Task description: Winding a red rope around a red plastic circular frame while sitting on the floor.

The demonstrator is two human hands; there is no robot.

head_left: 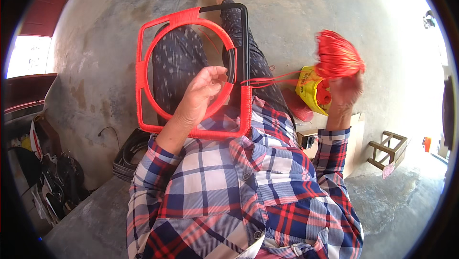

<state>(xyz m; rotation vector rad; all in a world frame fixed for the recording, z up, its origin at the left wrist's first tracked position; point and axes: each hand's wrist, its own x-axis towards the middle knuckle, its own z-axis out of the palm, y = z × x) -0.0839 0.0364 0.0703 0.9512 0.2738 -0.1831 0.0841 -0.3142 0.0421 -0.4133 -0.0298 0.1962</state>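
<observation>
A square black frame point(247, 39) with a round ring inside it rests upright against my lap, mostly wrapped in red cord. Bare black shows at its upper right corner and on the ring's right side. My left hand point(206, 87) reaches across the ring, its fingers and thumb closed at the ring's right side. Out to the right, my right hand point(346, 89) is raised and closed round a thick bundle of red cord point(338, 54). Red strands point(270, 81) run from this bundle to the frame's right bar.
A yellow bag point(308, 87) holding red material stands on the concrete floor point(287, 15) by my right leg. Farther right are flat cardboard point(355, 146) and a small wooden stool frame point(388, 150). Black coiled material point(128, 154) lies at left, near cluttered items point(52, 177).
</observation>
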